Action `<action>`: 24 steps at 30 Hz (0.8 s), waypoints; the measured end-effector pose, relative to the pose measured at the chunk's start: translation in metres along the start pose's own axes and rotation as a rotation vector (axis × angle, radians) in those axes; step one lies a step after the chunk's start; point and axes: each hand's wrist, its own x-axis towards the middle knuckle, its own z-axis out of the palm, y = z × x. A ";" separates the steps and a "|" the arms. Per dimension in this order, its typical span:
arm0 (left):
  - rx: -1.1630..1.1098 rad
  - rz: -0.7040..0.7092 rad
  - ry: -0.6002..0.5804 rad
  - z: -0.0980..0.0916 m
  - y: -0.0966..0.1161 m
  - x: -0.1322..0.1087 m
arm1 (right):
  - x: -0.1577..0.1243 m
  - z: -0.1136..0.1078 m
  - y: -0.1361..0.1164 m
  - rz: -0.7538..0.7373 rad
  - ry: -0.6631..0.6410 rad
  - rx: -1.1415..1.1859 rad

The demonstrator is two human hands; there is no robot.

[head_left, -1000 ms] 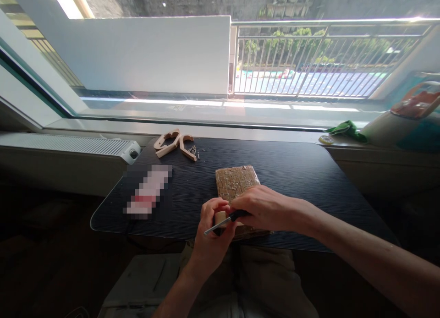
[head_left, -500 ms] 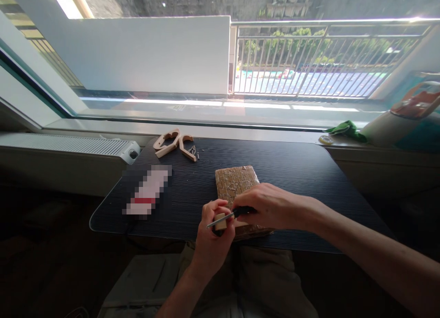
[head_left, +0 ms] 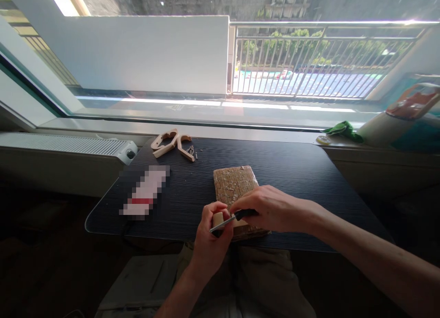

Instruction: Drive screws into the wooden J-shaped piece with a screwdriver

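- At the near edge of the worktop (head_left: pixel 295 162), we see the left hand (head_left: pixel 212 240), fingers clamped on a wooden block (head_left: pixel 217 218) by a cardboard pad's (head_left: pixel 235 180) near end.
- The right hand's (head_left: pixel 266 205) fingers close around a black-handled tool (head_left: pixel 245 212), its metal shaft across the block.
- We find open room beyond the pad to the far edge, and left toward curved wooden pieces (head_left: pixel 165 150).
- Compared with half a second ago, the shaft crosses lower on the block.
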 end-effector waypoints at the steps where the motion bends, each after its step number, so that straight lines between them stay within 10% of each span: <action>1: 0.002 0.000 0.000 0.000 0.001 0.000 | 0.000 0.001 0.000 -0.001 0.005 0.008; 24: -0.096 0.011 -0.037 -0.001 -0.001 0.001 | -0.025 -0.010 -0.011 0.066 -0.006 0.011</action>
